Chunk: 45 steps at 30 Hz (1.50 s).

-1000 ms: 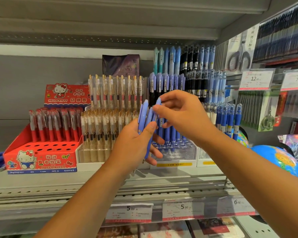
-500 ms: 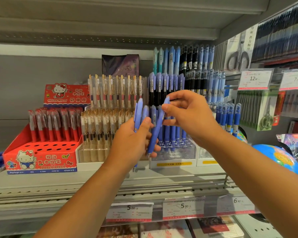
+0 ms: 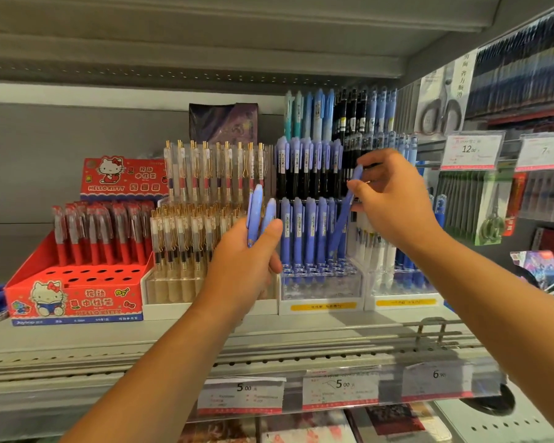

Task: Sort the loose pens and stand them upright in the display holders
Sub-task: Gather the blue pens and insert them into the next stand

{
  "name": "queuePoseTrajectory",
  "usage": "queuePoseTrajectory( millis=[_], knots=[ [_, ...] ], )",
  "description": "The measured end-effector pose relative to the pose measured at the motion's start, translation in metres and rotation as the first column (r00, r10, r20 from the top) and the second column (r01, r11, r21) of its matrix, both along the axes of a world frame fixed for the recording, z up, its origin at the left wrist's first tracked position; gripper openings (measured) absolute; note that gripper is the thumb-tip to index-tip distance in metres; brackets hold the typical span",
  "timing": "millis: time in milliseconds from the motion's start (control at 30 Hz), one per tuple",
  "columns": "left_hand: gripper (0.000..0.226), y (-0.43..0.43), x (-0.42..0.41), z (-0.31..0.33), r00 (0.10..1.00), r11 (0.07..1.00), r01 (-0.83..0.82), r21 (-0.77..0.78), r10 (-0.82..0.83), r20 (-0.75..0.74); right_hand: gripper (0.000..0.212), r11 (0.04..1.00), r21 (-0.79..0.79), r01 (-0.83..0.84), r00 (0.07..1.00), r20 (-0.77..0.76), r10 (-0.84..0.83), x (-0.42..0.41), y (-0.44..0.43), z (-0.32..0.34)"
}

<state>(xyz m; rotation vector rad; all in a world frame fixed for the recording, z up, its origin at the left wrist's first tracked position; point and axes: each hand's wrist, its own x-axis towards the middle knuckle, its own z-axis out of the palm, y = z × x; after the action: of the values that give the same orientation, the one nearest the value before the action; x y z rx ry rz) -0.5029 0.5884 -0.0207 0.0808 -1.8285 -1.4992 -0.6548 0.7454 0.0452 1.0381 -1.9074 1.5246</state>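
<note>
Pen in transit: one periwinkle pen (image 3: 342, 220) is tilted, its top up at the right hand and its lower end down among the upright blue pens of the clear holder (image 3: 320, 290).
Loose pens: two more periwinkle pens (image 3: 254, 212) stand upright in the left hand, just left of that holder and in front of the gold-clip pens (image 3: 186, 238).
Right hand (image 3: 397, 203): thumb and fingertips pinch the tilted pen near its top; the other fingers are curled.
Left hand (image 3: 243, 266): fingers are wrapped round the lower barrels of the two pens, with the thumb pressed across them.
Holder: transparent plastic block with rows of round holes and a yellow label strip on its white base.
Pens: matte, smooth plastic barrels with rounded caps and clips.
Neighbours: red cardboard Hello Kitty box (image 3: 74, 297) with round holes, holding red-gripped pens.
Shelf (image 3: 205, 334): grey metal, with price tags along its front rail.
</note>
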Motion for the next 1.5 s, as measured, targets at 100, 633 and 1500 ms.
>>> queuePoseTrajectory(
  millis=[100,633,1500],
  knots=[
    [0.011,0.002,0.002,0.002,0.996,0.992,0.086,0.087,-0.084,-0.023,0.024,0.999,0.043,0.03,0.998,-0.057,-0.027,0.0,-0.002,-0.005],
    [0.012,0.009,0.002,0.003,0.995,0.996,0.089,0.019,-0.088,-0.045,0.031,0.942,0.281,0.183,0.972,-0.197,-0.13,-0.001,-0.013,-0.025],
    [0.013,0.011,0.003,0.004,0.983,0.984,0.177,-0.026,-0.178,-0.035,0.012,0.895,0.003,-0.445,0.845,0.332,0.419,0.055,-0.026,-0.011]
  ],
)
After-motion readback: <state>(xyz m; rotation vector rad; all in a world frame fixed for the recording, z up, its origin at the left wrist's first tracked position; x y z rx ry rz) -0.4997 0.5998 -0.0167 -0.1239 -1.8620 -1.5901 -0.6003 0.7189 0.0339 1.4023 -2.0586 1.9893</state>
